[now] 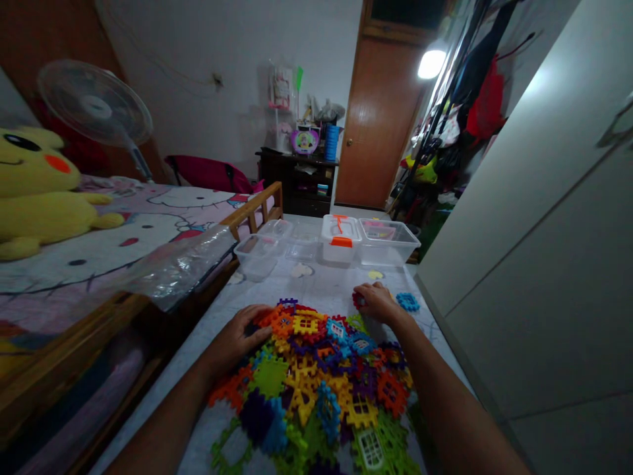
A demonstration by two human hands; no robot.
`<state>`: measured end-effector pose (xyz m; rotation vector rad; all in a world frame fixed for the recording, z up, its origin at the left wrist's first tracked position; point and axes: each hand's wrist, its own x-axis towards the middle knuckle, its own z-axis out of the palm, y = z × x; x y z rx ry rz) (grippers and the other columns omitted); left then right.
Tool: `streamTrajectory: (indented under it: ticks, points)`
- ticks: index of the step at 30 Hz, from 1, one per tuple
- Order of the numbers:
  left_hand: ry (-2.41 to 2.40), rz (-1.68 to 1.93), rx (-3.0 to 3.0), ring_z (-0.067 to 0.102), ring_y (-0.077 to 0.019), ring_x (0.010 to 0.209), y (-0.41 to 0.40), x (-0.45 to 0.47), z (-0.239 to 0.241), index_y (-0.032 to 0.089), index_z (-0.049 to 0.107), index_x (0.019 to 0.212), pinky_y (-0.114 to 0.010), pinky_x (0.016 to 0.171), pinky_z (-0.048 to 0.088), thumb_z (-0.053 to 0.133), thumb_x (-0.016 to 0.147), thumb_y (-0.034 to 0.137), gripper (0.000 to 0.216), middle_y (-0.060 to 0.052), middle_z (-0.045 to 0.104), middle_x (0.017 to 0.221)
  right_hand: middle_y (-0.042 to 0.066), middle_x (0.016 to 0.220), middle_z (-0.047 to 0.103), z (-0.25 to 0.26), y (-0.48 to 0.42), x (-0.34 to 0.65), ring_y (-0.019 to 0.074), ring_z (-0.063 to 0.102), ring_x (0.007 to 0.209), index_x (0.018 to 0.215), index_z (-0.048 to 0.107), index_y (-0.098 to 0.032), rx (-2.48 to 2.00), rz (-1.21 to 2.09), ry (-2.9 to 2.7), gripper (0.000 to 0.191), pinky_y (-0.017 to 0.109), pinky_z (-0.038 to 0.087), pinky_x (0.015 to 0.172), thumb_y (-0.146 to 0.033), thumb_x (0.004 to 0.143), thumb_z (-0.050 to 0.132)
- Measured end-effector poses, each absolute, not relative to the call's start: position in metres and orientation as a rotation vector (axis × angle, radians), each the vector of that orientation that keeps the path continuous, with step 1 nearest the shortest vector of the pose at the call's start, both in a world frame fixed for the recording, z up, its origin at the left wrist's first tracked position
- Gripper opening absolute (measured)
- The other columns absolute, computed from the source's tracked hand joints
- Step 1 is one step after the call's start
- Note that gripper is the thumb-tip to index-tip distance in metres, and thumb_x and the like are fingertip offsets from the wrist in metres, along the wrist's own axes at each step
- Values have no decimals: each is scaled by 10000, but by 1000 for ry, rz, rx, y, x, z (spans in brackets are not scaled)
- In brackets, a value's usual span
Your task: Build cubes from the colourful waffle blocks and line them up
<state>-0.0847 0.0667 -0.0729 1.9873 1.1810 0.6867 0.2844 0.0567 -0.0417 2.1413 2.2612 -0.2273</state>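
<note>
A heap of colourful interlocking plastic tiles (321,376) lies on the pale floor sheet in front of me. My left hand (242,336) rests on the heap's left edge, fingers curled over orange tiles. At the heap's far right, my right hand (376,300) has its fingers closed on a red tile (357,301). A single blue tile (408,302) lies just right of that hand.
Clear plastic boxes (388,241) and a white box with an orange latch (340,239) stand beyond the heap. A wooden bed (254,211) with a yellow plush toy (34,191) runs along the left. A white cabinet (544,251) lines the right; a fan (96,105) stands behind.
</note>
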Motion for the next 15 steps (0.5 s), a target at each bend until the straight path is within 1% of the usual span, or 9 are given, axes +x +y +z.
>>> streamTrajectory:
  ticks: [3, 7, 8, 10, 11, 13, 15]
  points:
    - [1170, 709, 2010, 532, -284, 1205, 67, -84, -73, 217, 618, 1192, -432, 1072, 387, 589, 804, 558, 518, -89, 595, 1271, 100, 1243, 627, -41, 60, 286, 296, 522, 1091, 1262, 581, -198, 2173, -256, 2255, 509, 365, 359, 897, -193, 754, 606]
    - [1171, 733, 2037, 535, -287, 1196, 67, -84, -73, 221, 626, 1178, -433, 1061, 397, 594, 806, 543, 493, -89, 607, 1254, 137, 1290, 591, -27, 56, 278, 329, 495, 1140, 1256, 585, -166, 2204, -316, 2307, 536, 401, 354, 934, -165, 723, 637]
    - [1169, 733, 2041, 534, -286, 1197, 67, -84, -72, 220, 625, 1177, -433, 1062, 396, 595, 807, 538, 489, -90, 606, 1255, 139, 1314, 573, -22, 55, 271, 325, 483, 1164, 1267, 575, -162, 2202, -343, 2343, 535, 399, 349, 950, -180, 736, 637]
    - [1158, 733, 2046, 532, -283, 1201, 66, -84, -71, 213, 623, 1174, -431, 1068, 390, 593, 809, 529, 483, -94, 603, 1259, 125, 1329, 565, -12, 53, 251, 284, 488, 1178, 1287, 557, -162, 2170, -439, 2438, 489, 362, 355, 964, -244, 807, 598]
    - [1152, 732, 2047, 531, -282, 1202, 66, -84, -70, 208, 622, 1172, -429, 1071, 387, 592, 809, 527, 484, -96, 602, 1259, 108, 1292, 597, -8, 54, 239, 249, 515, 1151, 1281, 562, -167, 2131, -517, 2490, 443, 327, 376, 944, -292, 856, 553]
    - [1148, 731, 2048, 527, -283, 1207, 65, -83, -69, 201, 623, 1172, -428, 1074, 382, 592, 807, 523, 488, -99, 602, 1258, 62, 1114, 693, -5, 57, 212, 183, 607, 970, 1164, 643, -190, 2024, -711, 2555, 344, 264, 432, 822, -350, 924, 456]
    - [1154, 732, 2048, 528, -285, 1207, 64, -83, -68, 198, 624, 1174, -427, 1072, 384, 596, 803, 520, 491, -98, 603, 1256, 54, 960, 726, -7, 62, 191, 166, 630, 843, 1009, 708, -186, 1960, -855, 2564, 339, 252, 442, 735, -374, 936, 435]
